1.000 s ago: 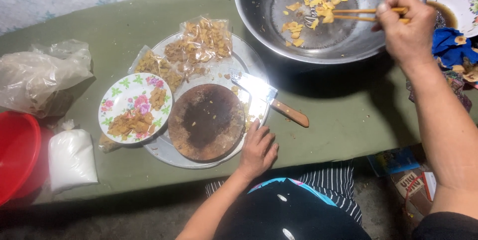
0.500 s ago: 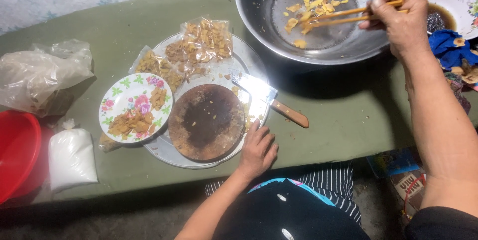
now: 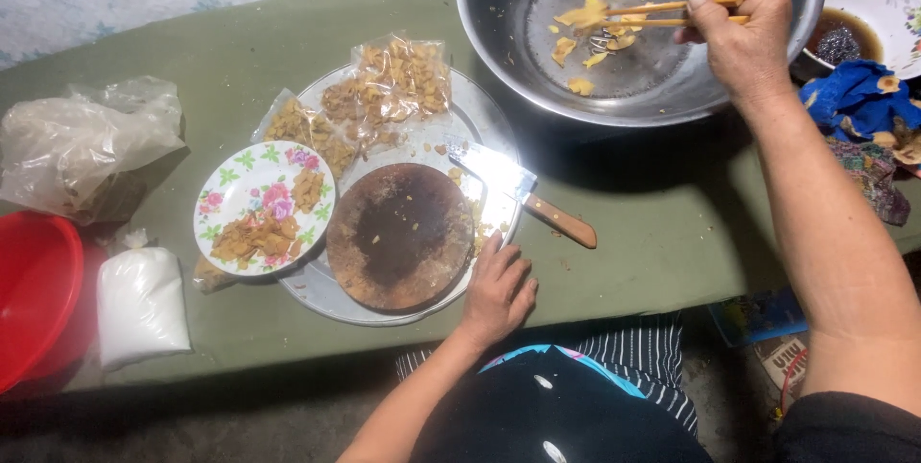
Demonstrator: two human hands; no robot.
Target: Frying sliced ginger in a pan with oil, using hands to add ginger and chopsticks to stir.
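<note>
Head view: chopsticks [image 3: 672,10] are pinched in the closed fingers of the right hand [image 3: 743,26] over yellow pieces [image 3: 585,17] partly gathered in the steel bowl [image 3: 499,36] at the table's far edge; the left hand [image 3: 497,292], fingers loosely spread, is rested at the near edge beside the round board [image 3: 398,237].

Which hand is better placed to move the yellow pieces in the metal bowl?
Right. The right hand holds chopsticks over the pieces in the metal bowl; the left hand rests far away beside the tray.
</note>
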